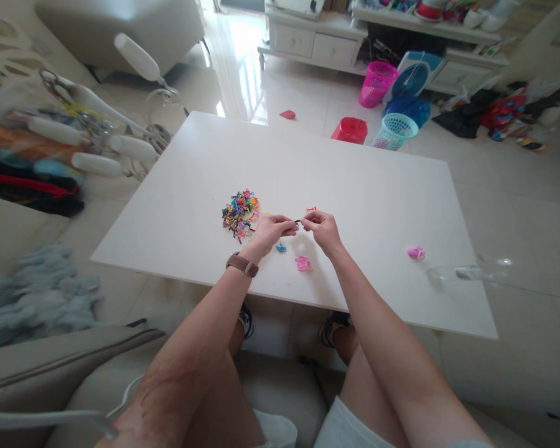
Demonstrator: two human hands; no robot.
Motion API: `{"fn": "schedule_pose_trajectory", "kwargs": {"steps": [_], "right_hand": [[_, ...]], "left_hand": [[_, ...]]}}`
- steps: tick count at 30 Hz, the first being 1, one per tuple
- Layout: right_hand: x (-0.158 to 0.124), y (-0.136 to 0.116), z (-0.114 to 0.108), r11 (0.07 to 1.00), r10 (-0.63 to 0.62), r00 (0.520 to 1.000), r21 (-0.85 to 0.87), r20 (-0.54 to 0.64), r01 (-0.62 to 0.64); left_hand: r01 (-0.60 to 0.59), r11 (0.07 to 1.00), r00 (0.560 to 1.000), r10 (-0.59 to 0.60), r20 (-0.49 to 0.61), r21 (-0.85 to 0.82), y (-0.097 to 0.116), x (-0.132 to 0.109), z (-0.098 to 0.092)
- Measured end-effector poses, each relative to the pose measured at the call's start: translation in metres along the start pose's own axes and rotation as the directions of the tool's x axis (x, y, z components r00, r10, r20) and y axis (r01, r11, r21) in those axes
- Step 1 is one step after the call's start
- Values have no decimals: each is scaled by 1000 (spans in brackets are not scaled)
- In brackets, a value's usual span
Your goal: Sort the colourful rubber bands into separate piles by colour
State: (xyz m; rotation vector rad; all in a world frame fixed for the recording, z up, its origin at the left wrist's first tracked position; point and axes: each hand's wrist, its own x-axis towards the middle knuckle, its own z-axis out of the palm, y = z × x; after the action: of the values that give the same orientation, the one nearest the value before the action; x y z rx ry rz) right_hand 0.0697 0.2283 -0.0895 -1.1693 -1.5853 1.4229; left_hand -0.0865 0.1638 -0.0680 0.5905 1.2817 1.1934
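Note:
My left hand (275, 230) and my right hand (323, 230) meet over the white table, fingertips pinched. Between them stretches a small black elastic band (297, 221), gripped at either end. Left of my left hand lies a mixed heap of colourful elastic bands (241, 213). Closer to me sit a little blue cluster of bands (280, 247) and a pink cluster (303, 264). A red-and-pink cluster (312, 209) is partly hidden behind my right hand. A trace of yellow shows behind my left hand.
On the right of the white table (354, 180) are a pink-purple object (415, 253) and a clear bottle-like item (471, 272). A lamp with white shades (135, 56) stands at the left edge. Beyond the far edge are a red bin (350, 130) and plastic baskets (396, 130).

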Motion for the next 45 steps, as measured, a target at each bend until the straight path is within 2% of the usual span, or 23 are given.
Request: {"fn": "schedule_pose_trajectory", "kwargs": {"steps": [10,19,23,30,38,45], "right_hand": [[7,-1,-12,995,71,987,75,-144,-61],[0,-3,-2,995,45,999,87,28,-48],[0,-3,-4,994,54,997,92,50,-58],[4,-2,-8,997,60,998,53,-35,-59],[5,-6,-16,994,104,966,62,-237,-92],[5,-7,-14,996,87,969,36,-232,-81]], "left_hand": [[-63,996,995,68,-70,66,5,1,-12],[-64,993,998,64,9,103,3,0,-5],[-59,994,998,58,9,91,3,-1,-5],[-81,983,996,85,-16,166,4,2,-11],[-83,984,993,95,-70,155,8,3,-19],[-74,988,993,85,-80,137,5,6,-20]]}}
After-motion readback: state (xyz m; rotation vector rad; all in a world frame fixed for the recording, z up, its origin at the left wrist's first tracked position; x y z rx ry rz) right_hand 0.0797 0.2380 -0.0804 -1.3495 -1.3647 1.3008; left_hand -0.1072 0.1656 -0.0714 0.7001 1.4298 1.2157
